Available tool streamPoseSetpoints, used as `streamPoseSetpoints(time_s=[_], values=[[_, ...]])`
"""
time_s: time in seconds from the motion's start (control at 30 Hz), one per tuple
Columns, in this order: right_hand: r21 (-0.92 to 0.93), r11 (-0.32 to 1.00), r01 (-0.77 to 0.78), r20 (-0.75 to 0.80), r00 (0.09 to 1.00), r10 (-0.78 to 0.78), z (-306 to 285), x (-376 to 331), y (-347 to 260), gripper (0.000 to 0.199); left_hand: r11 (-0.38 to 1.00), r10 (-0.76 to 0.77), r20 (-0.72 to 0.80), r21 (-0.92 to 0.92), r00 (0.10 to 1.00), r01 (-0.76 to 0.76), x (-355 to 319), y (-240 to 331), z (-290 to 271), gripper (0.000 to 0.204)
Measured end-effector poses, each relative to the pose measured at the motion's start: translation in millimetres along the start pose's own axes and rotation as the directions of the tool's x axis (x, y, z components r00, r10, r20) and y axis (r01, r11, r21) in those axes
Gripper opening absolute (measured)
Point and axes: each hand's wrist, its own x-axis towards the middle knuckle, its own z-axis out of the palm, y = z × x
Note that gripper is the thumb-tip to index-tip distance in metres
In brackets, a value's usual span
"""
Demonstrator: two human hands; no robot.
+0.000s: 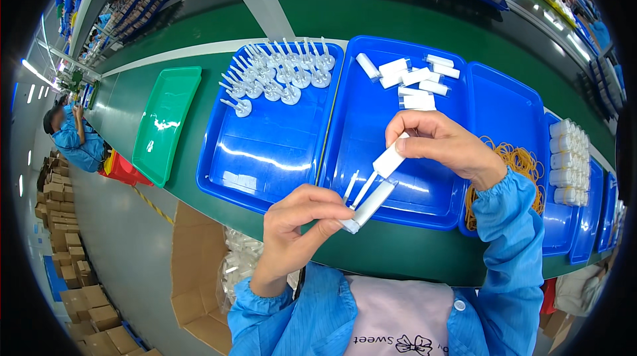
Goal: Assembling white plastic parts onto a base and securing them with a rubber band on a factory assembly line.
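My left hand [302,223] is closed around the low end of a white piece with thin rods [350,187], like the round-based pieces in the left tray. Beside these rods stands a white cylinder [375,203] with clear film at its ends, tilted up to the right. With thumb and fingers, my right hand [441,147] pinches a second white cylinder [390,160]. Its lower end meets the tip of one rod; how far the rod goes in cannot be seen. The base itself is mostly hidden by my left fingers.
Several white round-based rod pieces [275,74] stand in the left blue tray [259,157]. More white cylinders [415,77] lie in the middle blue tray [345,104]. Yellow rubber bands [517,163], stacked white rolls [569,163], a green tray [162,127] and an open carton [192,276] are nearby.
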Motion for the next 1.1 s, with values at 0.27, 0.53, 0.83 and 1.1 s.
streamPoseSetpoints(time_s=[0.27, 0.53, 0.83, 1.1], values=[[0.010, 0.999, -0.039, 0.069, 0.997, 0.038, 1, -4, -3, 0.014, 0.991, 0.012, 0.069, 0.130, 0.998, -0.021, 3, 9, 0, 0.017], [-0.181, 0.968, 0.173, 0.167, 0.975, -0.143, 29, -10, -3, 0.018, 0.990, 0.077, -0.243, 0.133, 0.967, -0.046, 4, 9, 28, 0.023], [-0.903, 0.411, 0.122, -0.111, 0.859, -0.499, 2, -7, 9, 0.027, 0.965, -0.187, -0.182, -0.217, 0.965, 0.146, -5, -29, 28, 0.017], [-0.968, 0.249, -0.024, -0.145, 0.865, -0.481, 1, -8, 37, 0.028, 0.997, -0.057, -0.100, -0.053, 0.993, 0.052, -7, -38, 27, 0.015]])
